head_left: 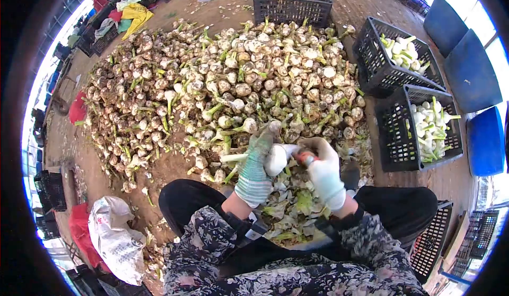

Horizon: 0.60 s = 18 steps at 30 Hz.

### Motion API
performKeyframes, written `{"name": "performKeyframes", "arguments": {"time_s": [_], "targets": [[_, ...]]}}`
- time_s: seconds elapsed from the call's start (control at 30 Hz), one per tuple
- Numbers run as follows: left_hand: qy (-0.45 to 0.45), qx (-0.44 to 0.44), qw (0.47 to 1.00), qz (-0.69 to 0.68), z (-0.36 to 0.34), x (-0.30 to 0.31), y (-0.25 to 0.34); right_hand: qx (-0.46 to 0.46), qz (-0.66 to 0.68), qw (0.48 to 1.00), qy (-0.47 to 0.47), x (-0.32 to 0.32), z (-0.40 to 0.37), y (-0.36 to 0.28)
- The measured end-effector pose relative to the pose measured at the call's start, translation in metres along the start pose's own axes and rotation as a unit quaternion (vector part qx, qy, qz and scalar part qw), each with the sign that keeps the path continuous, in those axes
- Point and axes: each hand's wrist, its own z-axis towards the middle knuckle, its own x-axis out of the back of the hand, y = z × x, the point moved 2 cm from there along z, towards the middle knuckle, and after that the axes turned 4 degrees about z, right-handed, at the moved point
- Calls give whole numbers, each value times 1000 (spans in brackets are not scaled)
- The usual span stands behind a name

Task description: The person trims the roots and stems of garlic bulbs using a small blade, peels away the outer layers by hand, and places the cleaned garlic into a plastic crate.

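Note:
My left hand [256, 170], in a white and green striped glove, is closed round a clean white bulb [276, 160] whose pale stem points left. Close to its right, my right hand [323, 173], in a pale glove, is closed on a small tool with a red handle [306, 158]; its blade is too blurred to make out. A large heap of soil-covered bulbs [238, 78] with short green stems spreads in front of both hands. Below them, between my knees, lie peeled leaves and skins [297, 206].
Two black crates of clean white bulbs stand at right, a rear one [369, 57] and a nearer one [393, 137]. Another black crate [292, 11] sits behind the heap. Blue panels [485, 142] are at far right. A white sack [114, 237] lies at lower left.

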Motion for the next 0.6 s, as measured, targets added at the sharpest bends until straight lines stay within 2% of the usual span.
{"name": "performKeyframes", "arguments": {"time_s": [0.07,0.1,0.13,0.17,0.2,0.23,0.27,0.33,0.37,0.4,0.47,0.53,0.57,0.6], "targets": [[-62,-39,993,-96,-6,-2,11,-34,-160,982,-93,26,8,38],[-94,-63,984,-140,-2,2,12,-59,-181,967,-170,29,3,35],[-90,-60,984,-139,-5,3,14,-88,-199,945,-245,32,-8,27],[-101,-67,987,-107,-9,1,18,-88,-286,904,-305,35,-8,15],[-116,-77,987,-75,-10,-2,22,-89,-285,904,-305,32,-10,2],[-115,-56,990,-65,-9,-5,22,-55,-138,954,-262,26,-13,-14],[-116,-55,990,-64,-10,-7,19,-19,14,977,-211,20,-16,-27],[-128,-65,989,-21,-14,-10,15,-66,137,970,-191,-5,-23,-44],[-141,-34,988,-50,-15,-7,14,-83,147,963,-212,2,-19,-35],[-143,-33,988,-47,-15,-6,16,-108,104,977,-149,13,-10,-29],[-145,5,970,-195,-12,-3,22,-49,-106,980,-163,40,2,20],[-133,23,959,-247,-9,-5,25,-31,-273,886,-372,50,-13,42],[-116,56,955,-267,-10,-5,22,38,-339,850,-402,45,-15,9],[-105,88,949,-284,-11,-7,20,6,-323,885,-336,45,-12,-2]]}}
